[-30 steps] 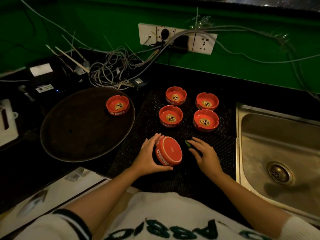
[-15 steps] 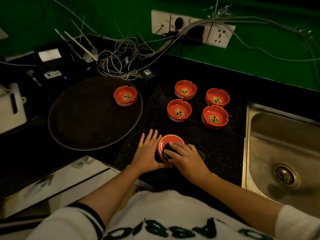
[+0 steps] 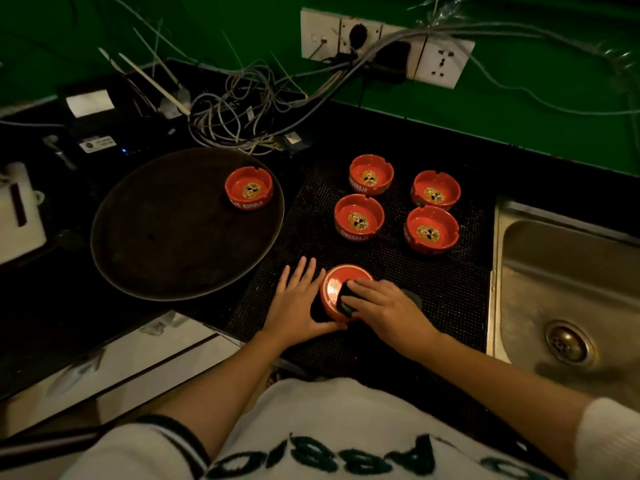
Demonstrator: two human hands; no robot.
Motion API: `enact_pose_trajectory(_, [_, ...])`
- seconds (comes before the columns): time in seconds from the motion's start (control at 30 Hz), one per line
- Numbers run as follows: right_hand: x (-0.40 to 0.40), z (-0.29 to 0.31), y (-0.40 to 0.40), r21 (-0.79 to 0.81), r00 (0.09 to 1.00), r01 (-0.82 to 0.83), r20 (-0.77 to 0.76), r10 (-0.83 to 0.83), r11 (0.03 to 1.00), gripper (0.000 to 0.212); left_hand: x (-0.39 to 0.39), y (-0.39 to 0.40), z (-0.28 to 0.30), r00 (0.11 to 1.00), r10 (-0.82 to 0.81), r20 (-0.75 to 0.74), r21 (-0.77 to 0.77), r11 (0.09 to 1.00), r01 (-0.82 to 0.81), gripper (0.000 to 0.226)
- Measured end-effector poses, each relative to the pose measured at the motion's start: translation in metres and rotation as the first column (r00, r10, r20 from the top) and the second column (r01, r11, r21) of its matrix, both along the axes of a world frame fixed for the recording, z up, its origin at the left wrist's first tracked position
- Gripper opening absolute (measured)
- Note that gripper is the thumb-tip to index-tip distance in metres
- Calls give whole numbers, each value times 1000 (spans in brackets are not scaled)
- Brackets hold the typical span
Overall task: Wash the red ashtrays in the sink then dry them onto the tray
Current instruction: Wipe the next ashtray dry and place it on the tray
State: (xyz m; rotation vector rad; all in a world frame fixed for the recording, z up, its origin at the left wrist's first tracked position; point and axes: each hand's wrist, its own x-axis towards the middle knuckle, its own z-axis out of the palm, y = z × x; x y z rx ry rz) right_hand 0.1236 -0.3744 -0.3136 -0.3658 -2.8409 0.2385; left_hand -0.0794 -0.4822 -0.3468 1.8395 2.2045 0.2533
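Observation:
One red ashtray (image 3: 334,289) is tipped on its side on the black mat (image 3: 450,289), its base facing me. My left hand (image 3: 298,303) steadies it from the left, thumb under it and fingers spread. Against its base my right hand (image 3: 384,310) presses a dark cloth (image 3: 346,299) with a green edge. Several more red ashtrays (image 3: 360,218) stand upright farther back on the mat. Another ashtray (image 3: 248,188) sits on the round dark tray (image 3: 166,237) at the left. The steel sink (image 3: 568,271) lies at the right.
A tangle of cables (image 3: 235,109) and wall sockets (image 3: 384,46) fill the back of the counter. A black printer-like box (image 3: 93,109) and a white device (image 3: 17,216) stand at the left. A white ledge (image 3: 121,358) runs along the near left.
My right hand took up the cloth from the mat and brought it onto the tipped ashtray's base. My left hand still steadies that ashtray.

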Motion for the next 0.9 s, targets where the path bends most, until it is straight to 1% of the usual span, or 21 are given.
enact_pose_trajectory(0.07, [-4, 3, 12, -8, 997, 80, -1, -80, 997, 34, -1, -1, 0, 1000, 1, 9, 25, 1000, -1, 118])
enact_pose_trajectory(0.1, [-11, 3, 14, -27, 994, 110, -3, -110, 994, 35, 0, 0, 1, 1000, 9, 15, 28, 1000, -10, 121])
enact_pose_trajectory(0.2, [-33, -1, 5, -82, 991, 124, -41, -127, 989, 35, 7, 4, 5, 991, 94, 97, 5, 996, -94, 142])
enact_pose_trajectory(0.23, [-37, -2, 1, -99, 989, 125, -65, -132, 987, 36, 11, 8, 7, 983, 129, 132, -3, 992, -129, 146])
enact_pose_trajectory(0.27, [-38, -2, -4, -128, 987, 126, -82, -138, 984, 37, 14, 12, 8, 977, 157, 147, -11, 988, -157, 144])
enact_pose_trajectory(0.37, [-28, -1, -8, -192, 991, 81, -88, -99, 978, 37, 20, 20, 9, 976, 191, 104, -33, 981, -189, 124])
enact_pose_trajectory(0.4, [-22, -2, -6, -185, 995, 56, -69, -70, 981, 37, 21, 21, 9, 975, 200, 99, -30, 980, -198, 121])
enact_pose_trajectory(0.47, [-11, -3, 2, -143, 998, 41, -44, -47, 989, 37, 23, 22, 8, 972, 215, 97, -21, 977, -214, 122])
enact_pose_trajectory(0.53, [-9, -3, 14, -113, 992, 112, -45, -118, 987, 36, 23, 22, 8, 972, 217, 91, -5, 976, -217, 124])
enact_pose_trajectory(0.63, [-28, -1, 21, -75, 965, 260, -27, -262, 963, 32, 24, 22, 8, 970, 222, 97, 2, 975, -223, 125])
enact_pose_trajectory(0.7, [-46, -1, 15, -63, 957, 287, -17, -288, 956, 35, 24, 22, 7, 971, 226, 81, -3, 974, -227, 125])
enact_pose_trajectory(0.73, [-50, -1, 10, -61, 962, 270, -25, -272, 961, 35, 24, 21, 7, 971, 229, 70, -3, 973, -229, 126])
enact_pose_trajectory(0.8, [-43, -6, 3, -49, 983, 173, -45, -175, 984, 32, 24, 21, 6, 971, 229, 66, -7, 973, -229, 124])
enact_pose_trajectory(0.87, [-21, -8, 2, -79, 999, 48, -13, -49, 996, 34, 24, 22, 7, 972, 221, 73, -8, 975, -221, 122])
enact_pose_trajectory(0.9, [-8, -7, 6, -88, 1000, 12, 11, -12, 996, 35, 24, 22, 7, 973, 218, 74, -6, 976, -218, 123])
